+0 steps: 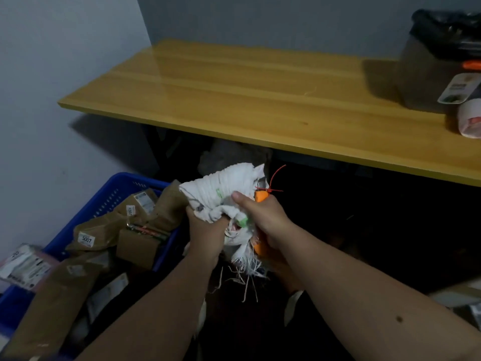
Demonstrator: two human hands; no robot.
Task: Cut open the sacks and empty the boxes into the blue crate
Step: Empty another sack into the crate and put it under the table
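The white woven sack (229, 201) is bunched into a crumpled wad in mid-air, just right of the blue crate (109, 199) and in front of the wooden table (234, 95). Its long axis runs roughly up and down: the gathered neck points up and slightly away toward the table edge, while the cut, frayed end hangs downward with loose white threads trailing. A red zip tie (273, 183) sticks out of the neck, its tail pointing up and to the right. The left hand (205, 230) grips the sack from below and to the left, fingers curled tight into the fabric, forearm rising from lower left. The right hand (263, 217) clamps the sack's right side, thumb pressed across the cloth, and its fingers are also wrapped round an orange cutter (260, 220) whose ends show above and below the fist. In the crate lie brown boxes (138, 246) and padded parcels (96, 233) with white labels. At the table's far right stands a dark bag (429, 61).
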